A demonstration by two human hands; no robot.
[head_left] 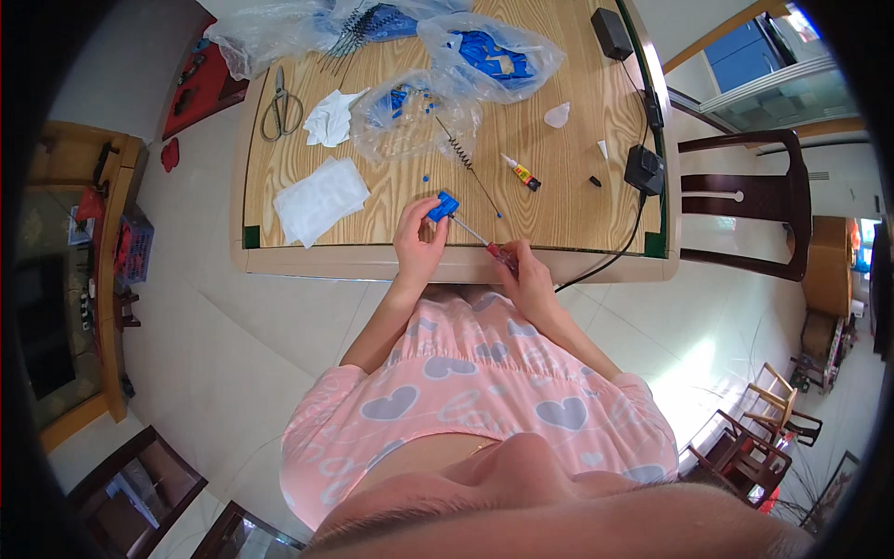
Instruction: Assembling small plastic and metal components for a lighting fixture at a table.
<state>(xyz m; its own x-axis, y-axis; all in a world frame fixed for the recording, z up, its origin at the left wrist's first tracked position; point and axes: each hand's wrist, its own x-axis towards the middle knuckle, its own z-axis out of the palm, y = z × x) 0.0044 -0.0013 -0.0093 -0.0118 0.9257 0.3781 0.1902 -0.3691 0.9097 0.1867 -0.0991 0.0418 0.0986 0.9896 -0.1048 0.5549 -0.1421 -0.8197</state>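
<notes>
At the middle of the view stands a wood-grain bench (568, 214), the largest item noted. Beside its right edge is a dark wooden chair (796, 186). Along the far side lie a large clear bag (250, 47) on the left and a second bag (548, 76), holding blue pieces, to its right. Nearer, an opened bag (380, 142) contains small blue parts. A white packet (319, 200) lies flat toward the left front corner.

The left hand (421, 240) and right hand (528, 278) are at the near edge. Left fingers: closed on a blue block (447, 206), which is held above the bench near its front edge. Right fingers: gripping the red handle of a screwdriver (500, 252); its shaft points up and left to the block's lower edge. Whether the tip is inside the block cannot be determined.

Scissors (279, 114) lie at the left, beside a crumpled tissue (330, 119). A partly coiled dark wire (456, 147) runs from the opened bag to right of the block. A black adapter (644, 170) rests at the right edge. Smaller items: a yellow glue tube (521, 173), a black cap (595, 181) and a blue bead (426, 178).
</notes>
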